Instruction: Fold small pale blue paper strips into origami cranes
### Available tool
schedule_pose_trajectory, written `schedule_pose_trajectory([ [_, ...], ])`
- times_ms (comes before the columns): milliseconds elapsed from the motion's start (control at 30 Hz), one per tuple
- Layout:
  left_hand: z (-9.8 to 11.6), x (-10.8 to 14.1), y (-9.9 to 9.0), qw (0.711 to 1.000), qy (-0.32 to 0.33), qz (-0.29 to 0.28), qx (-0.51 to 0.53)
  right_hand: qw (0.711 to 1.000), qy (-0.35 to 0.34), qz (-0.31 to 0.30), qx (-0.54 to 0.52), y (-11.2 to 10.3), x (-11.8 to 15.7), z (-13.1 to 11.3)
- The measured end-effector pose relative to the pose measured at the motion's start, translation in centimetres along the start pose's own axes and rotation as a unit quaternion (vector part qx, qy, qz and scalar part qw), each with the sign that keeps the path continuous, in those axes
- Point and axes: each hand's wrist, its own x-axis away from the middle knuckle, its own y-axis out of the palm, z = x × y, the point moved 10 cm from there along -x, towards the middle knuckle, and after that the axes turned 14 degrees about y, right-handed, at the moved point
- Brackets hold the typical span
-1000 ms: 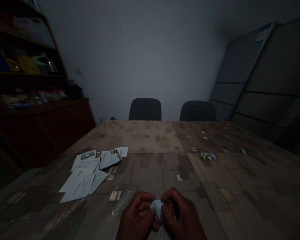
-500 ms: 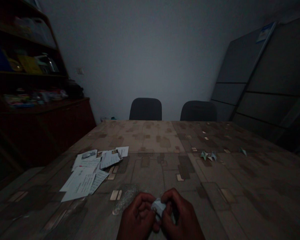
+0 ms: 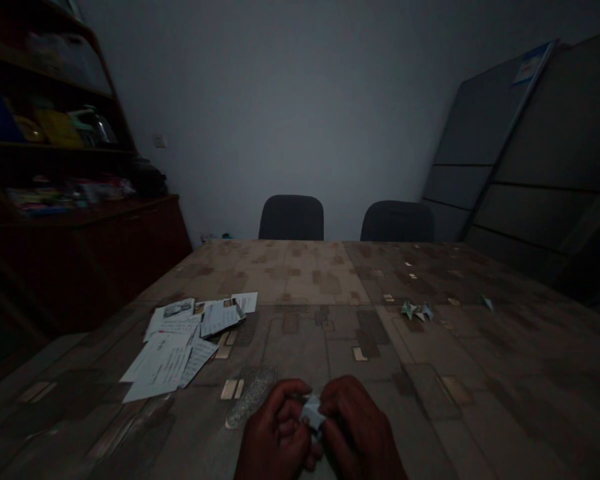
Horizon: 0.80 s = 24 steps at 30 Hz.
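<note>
A small piece of folded paper (image 3: 312,412), pale blue-white, is held between my two hands near the table's front edge. My left hand (image 3: 279,430) is closed on its left side, with thumb and fingertips curled round it. My right hand (image 3: 357,427) pinches the right side of the same paper. Fingers cover much of the paper, so its full shape is hidden. Both hands are just above the patterned tablecloth (image 3: 330,370).
Loose printed sheets (image 3: 165,363) lie overlapping at the left. Small folded paper figures (image 3: 417,311) stand together at the right, with another paper piece (image 3: 487,302) farther right. Two dark chairs (image 3: 291,218) stand behind the table. A shelf cabinet (image 3: 130,227) is at the left.
My right hand has shifted slightly, its fingers now lower and flatter over the paper's right side. The paper has turned a little in my hands. Nothing else on the table has moved.
</note>
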Motion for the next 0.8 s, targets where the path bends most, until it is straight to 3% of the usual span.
schedule_pose_trajectory([
  [200, 0.6, 0.0, 0.0, 0.998, 0.034, 0.0, -0.043, 0.997, 0.071, 0.015, 0.026, 0.1, -0.3, 1.1],
  [467, 0.2, -0.1, -0.1, 0.998, 0.036, -0.008, -0.048, 0.993, -0.041, 0.039, 0.108, 0.1, 0.2, -1.1],
  [800, 1.2, 0.0, 0.3, 0.995, 0.057, -0.025, -0.078, 0.993, -0.043, 0.045, 0.097, 0.0, 0.2, -1.1],
])
